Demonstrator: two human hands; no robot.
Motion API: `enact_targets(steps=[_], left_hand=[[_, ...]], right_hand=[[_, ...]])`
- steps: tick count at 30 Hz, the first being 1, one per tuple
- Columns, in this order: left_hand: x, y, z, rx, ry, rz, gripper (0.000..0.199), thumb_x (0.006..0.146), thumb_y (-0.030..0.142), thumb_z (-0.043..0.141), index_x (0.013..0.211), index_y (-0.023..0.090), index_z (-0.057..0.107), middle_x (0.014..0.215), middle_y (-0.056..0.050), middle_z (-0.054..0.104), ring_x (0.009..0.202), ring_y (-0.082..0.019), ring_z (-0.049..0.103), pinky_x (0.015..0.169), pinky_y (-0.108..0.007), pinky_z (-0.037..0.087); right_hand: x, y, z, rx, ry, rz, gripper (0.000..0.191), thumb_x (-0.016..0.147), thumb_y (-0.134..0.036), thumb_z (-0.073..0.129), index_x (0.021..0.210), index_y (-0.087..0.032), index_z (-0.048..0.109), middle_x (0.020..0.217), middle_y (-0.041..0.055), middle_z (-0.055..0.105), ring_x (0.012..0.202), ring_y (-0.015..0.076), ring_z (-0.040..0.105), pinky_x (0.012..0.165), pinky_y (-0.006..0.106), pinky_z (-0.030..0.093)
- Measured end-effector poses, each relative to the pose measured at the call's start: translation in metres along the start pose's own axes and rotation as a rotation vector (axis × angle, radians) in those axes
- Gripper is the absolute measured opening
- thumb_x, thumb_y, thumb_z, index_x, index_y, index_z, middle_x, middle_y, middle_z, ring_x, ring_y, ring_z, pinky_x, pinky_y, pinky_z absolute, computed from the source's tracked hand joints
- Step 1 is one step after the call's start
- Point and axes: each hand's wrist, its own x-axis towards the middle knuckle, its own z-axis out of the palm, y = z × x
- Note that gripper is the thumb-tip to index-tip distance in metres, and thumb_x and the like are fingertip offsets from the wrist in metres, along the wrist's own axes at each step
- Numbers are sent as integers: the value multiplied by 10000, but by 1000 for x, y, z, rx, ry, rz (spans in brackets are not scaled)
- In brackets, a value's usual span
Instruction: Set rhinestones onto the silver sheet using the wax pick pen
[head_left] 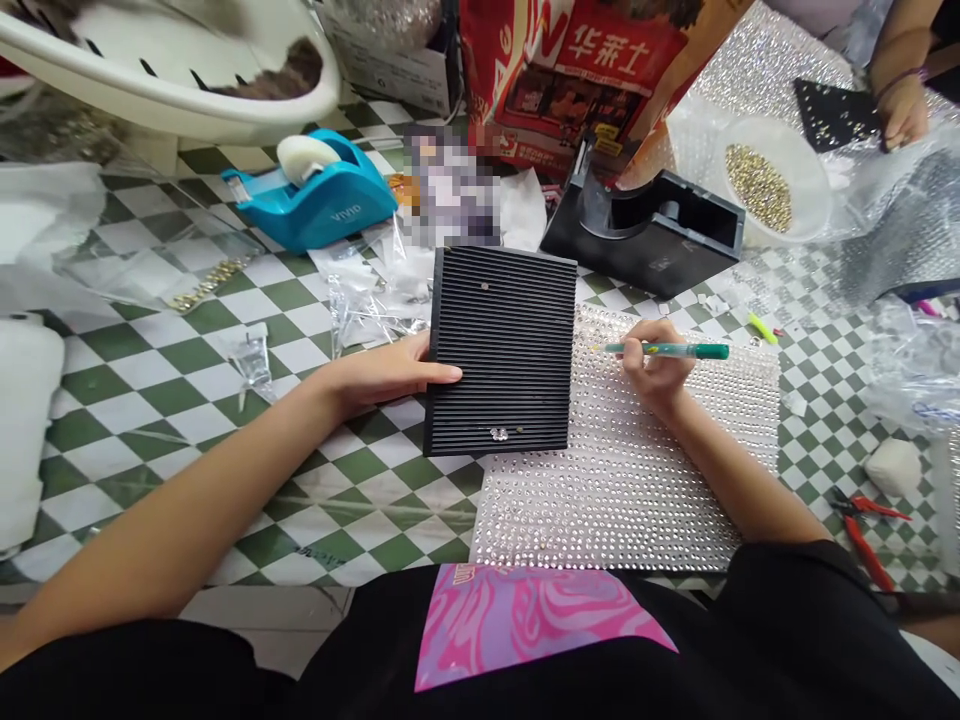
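Right hand (660,368): pinching a green pen-shaped tool (664,350) between fingers and thumb, tip pointing left, resting over a sheet of rhinestones (622,470) | Left hand (382,372): flat, fingers together, lying on a black ridged tray (499,350) just left of the right hand | Beneath both: checkered worktop (150,420)
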Motion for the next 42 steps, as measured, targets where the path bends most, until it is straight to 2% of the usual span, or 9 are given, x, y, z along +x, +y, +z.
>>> enact_targets(steps=[9, 16, 20, 23, 26, 29, 31, 35, 42], left_hand=[[0, -1, -1, -31, 0, 1, 640, 662, 423, 985, 1205, 185, 741, 1308, -147, 786, 1265, -360, 730, 1039, -361, 628], [3, -3, -2, -26, 26, 37, 565, 690, 344, 967, 1188, 190, 749, 1301, -119, 792, 1315, -376, 699, 1114, -409, 591], [4, -1, 0, -13, 37, 67, 540, 690, 307, 957, 1171, 183, 747, 1290, -125, 797, 1320, -375, 697, 1117, -405, 588], [4, 0, 0, 3, 53, 71, 516, 692, 285, 941, 1160, 183, 750, 1243, -123, 815, 1278, -358, 727, 1080, -385, 612], [4, 0, -1, 25, 91, 80, 505, 705, 263, 919, 1175, 188, 751, 1227, -114, 823, 1221, -320, 762, 998, -321, 650], [4, 1, -1, 45, 96, 103, 528, 696, 267, 923, 1189, 188, 754, 1214, -116, 829, 1143, -306, 795, 934, -301, 672], [4, 1, 0, 50, 88, 109, 547, 679, 276, 939, 1188, 189, 757, 1211, -121, 830, 1126, -310, 800, 906, -296, 680], [6, 3, 3, 41, 89, 105, 558, 651, 278, 961, 1159, 187, 749, 1257, -135, 811, 1194, -324, 771, 893, -276, 677], [11, 5, 9, 28, 58, 109, 565, 672, 273, 940, 1182, 163, 725, 1195, -153, 816, 1261, -357, 732, 970, -325, 657]], right_hand=[[13, -14, 3, 15, -30, -113, 163, 915, -169, 594, 793, -268, 552, 632, -40, 587, 512, 126, 537, 455, 294, 408], [15, 0, -3, 191, -139, 191, 218, 971, -337, 594, 775, -263, 532, 632, -34, 566, 524, 128, 571, 478, 296, 469], [17, 7, 0, 453, -19, 329, 384, 972, -526, 640, 728, -256, 518, 592, -45, 504, 415, 93, 463, 351, 261, 372], [23, 7, -1, 524, 58, 361, 461, 937, -616, 688, 714, -256, 504, 565, -59, 482, 385, 79, 421, 331, 250, 333], [28, 1, -9, 536, 31, 324, 421, 973, -613, 665, 778, -263, 535, 556, -72, 484, 391, 88, 463, 351, 248, 358], [26, -7, -18, 433, -94, 196, 257, 1036, -517, 607, 967, -271, 631, 752, -20, 650, 615, 139, 663, 520, 284, 532], [21, -11, -22, 257, -179, 49, 144, 1068, -372, 557, 1054, -270, 658, 926, 25, 695, 821, 175, 705, 697, 346, 591], [6, -11, -19, -74, -259, -140, 103, 1027, -198, 581, 1020, -232, 678, 915, 47, 558, 787, 178, 570, 659, 338, 504], [-8, -15, -8, -267, -362, -136, 148, 1007, -116, 589, 917, -209, 661, 874, 51, 454, 777, 195, 424, 648, 339, 381]])
